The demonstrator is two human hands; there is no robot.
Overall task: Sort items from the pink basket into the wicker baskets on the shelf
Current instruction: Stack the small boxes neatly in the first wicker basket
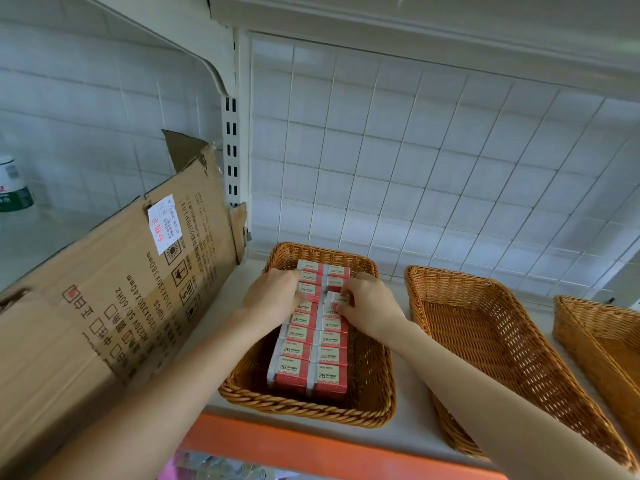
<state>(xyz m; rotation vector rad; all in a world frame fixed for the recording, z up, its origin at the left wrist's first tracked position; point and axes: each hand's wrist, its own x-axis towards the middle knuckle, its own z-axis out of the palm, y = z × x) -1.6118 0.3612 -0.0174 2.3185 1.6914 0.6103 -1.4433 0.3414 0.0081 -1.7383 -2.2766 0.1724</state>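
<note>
Basket (304, 408): holds two rows of red-and-white boxes (325, 377) marked "2B".
Left hand (273, 296): in the basket, fingers bent onto the left row; grip unclear.
Right hand (370, 306): pinches a raised box (334, 301) in the right row.
Empty baskets (485, 334): right of the basket.
Carton (114, 289): left of the basket, printed "10PCS", "50/60Hz".

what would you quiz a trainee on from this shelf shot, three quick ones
1. Multiple choice: the red-and-white boxes in the left wicker basket lie in how many rows? A one, B two, C four.
2. True or false: the middle wicker basket also holds boxes.
3. Short answer: which hand pinches the raised box?
Key: 1 B; 2 false; 3 the right hand.
</note>
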